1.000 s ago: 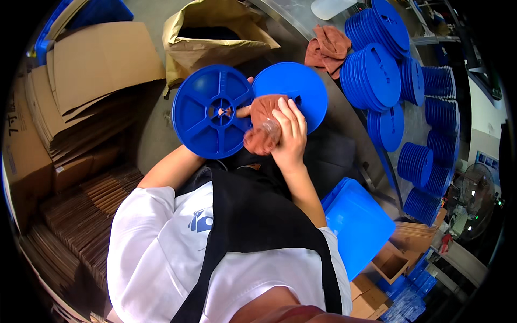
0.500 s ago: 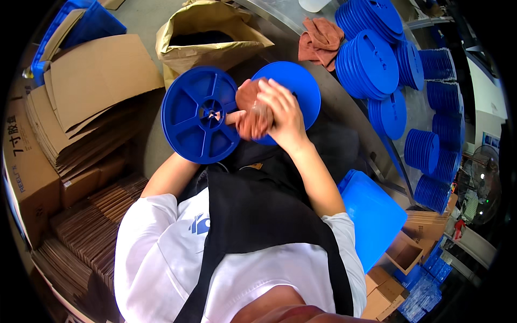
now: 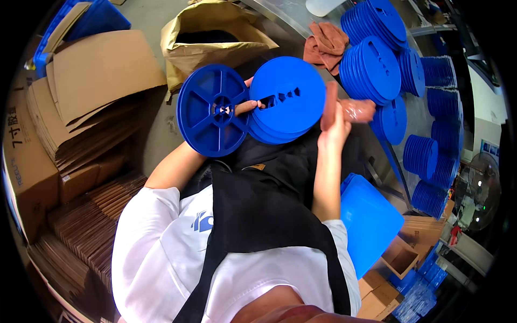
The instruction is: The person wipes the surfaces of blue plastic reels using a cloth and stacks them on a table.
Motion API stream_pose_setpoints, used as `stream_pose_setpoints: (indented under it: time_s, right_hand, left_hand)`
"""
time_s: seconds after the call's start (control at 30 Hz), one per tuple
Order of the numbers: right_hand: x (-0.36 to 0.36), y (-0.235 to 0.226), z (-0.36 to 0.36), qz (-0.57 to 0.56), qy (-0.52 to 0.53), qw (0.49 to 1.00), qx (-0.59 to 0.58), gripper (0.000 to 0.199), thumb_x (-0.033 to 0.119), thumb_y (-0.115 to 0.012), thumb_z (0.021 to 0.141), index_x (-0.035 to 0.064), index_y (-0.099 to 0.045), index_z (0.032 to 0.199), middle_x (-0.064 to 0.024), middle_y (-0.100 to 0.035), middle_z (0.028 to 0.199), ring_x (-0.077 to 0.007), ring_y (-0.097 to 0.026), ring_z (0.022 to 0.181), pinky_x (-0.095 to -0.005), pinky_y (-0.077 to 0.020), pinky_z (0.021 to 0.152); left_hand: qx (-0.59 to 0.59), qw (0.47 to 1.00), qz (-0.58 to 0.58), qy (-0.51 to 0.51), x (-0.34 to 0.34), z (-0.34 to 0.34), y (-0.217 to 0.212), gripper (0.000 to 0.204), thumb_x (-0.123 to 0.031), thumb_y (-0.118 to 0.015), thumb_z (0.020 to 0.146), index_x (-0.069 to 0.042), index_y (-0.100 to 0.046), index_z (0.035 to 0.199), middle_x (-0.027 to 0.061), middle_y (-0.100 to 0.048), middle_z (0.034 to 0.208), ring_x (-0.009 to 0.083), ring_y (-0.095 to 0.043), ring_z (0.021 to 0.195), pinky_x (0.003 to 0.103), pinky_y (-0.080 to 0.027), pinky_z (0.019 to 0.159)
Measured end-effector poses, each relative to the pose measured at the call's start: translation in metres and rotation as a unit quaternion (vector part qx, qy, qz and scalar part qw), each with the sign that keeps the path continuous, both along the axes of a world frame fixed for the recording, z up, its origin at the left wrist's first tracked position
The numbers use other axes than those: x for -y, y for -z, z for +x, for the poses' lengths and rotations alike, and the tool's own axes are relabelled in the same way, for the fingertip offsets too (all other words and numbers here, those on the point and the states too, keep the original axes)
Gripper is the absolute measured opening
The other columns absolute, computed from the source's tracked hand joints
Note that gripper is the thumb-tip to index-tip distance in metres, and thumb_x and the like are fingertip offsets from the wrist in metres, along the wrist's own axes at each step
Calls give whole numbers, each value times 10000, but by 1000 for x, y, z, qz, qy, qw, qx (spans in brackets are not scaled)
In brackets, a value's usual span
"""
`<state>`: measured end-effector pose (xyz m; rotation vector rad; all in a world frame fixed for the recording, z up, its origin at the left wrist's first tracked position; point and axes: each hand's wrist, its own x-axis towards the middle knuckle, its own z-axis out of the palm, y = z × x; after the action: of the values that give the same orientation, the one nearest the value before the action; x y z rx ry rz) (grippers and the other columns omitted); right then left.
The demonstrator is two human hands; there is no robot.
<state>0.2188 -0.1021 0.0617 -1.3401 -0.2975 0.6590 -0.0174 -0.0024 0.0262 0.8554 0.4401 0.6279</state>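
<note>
My left hand (image 3: 246, 108) is mostly hidden behind blue plastic; a thumb and a fingertip show, closed on the edge of a blue reel disc (image 3: 293, 116) with a row of cut-outs at its middle. More blue disc edges show just beneath that one. Against the same hand, on its left, stands a spoked blue reel flange (image 3: 202, 126); whether it joins the discs I cannot tell. My right hand (image 3: 335, 129) is closed around a bunched reddish-brown cloth (image 3: 358, 110), at the right rim of the disc. The cloth's tip is blurred.
Stacks of blue discs (image 3: 377, 70) stand on the metal table at the right, beside a folded reddish-brown cloth (image 3: 326, 46). An open brown paper bag (image 3: 183, 67) is ahead. Flattened cardboard (image 3: 107, 75) is piled at the left; a blue bin (image 3: 371, 220) stands near my right elbow.
My right hand has moved right with the cloth, from over the disc's middle to its rim. The disc's cut-outs are uncovered, and the spoked flange has shifted slightly right.
</note>
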Motion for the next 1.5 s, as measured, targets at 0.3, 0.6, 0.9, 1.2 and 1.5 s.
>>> stream_pose_setpoints:
  time_s: [0.3, 0.6, 0.9, 1.2, 1.5]
  right_hand:
    - [3, 2, -86, -101, -211, 874, 425, 470, 98, -729, 789, -12, -552, 1210, -160, -608, 1203, -314, -583, 1114, -422, -449, 987]
    - [-77, -38, -147, 205, -374, 673, 604, 374, 106, -727, 695, 88, -596, 1044, -102, -627, 1206, -304, -581, 1140, -402, -453, 942]
    - [9, -7, -85, -42, -277, 764, 581, 394, 57, -737, 662, 56, -607, 1033, -114, -642, 1171, -334, -586, 1114, -408, -455, 969]
    - [9, 49, 11, -218, 3, 906, 362, 369, 106, -739, 773, -21, -634, 1103, -169, -643, 1137, -356, -619, 1010, -397, -478, 909]
    - [24, 23, -40, -35, -190, 694, 694, 296, 66, -696, 725, 77, -574, 994, -109, -617, 1246, -320, -548, 1212, -407, -447, 979]
  left_hand:
    - [-57, 978, 200, -2, -1, 4, 31, 688, -63, -699, 857, -10, -353, 1449, 128, -477, 1400, 234, -511, 1256, 367, -431, 1048]
    - [47, 998, -45, -13, 9, 1, -2, 707, -82, -692, 872, -40, -316, 1469, 126, -551, 1282, 219, -564, 1163, 356, -468, 994]
    - [59, 996, -70, -9, 13, 3, -1, 700, -80, -692, 871, -39, -322, 1464, 125, -556, 1271, 221, -568, 1157, 356, -472, 989]
    - [31, 994, -105, -1, 11, -7, -2, 693, -79, -693, 871, -37, -327, 1458, 124, -560, 1259, 222, -571, 1151, 356, -475, 984]
    - [9, 995, -104, 5, 10, -12, -2, 687, -77, -694, 870, -36, -333, 1453, 124, -565, 1247, 224, -575, 1145, 356, -479, 979]
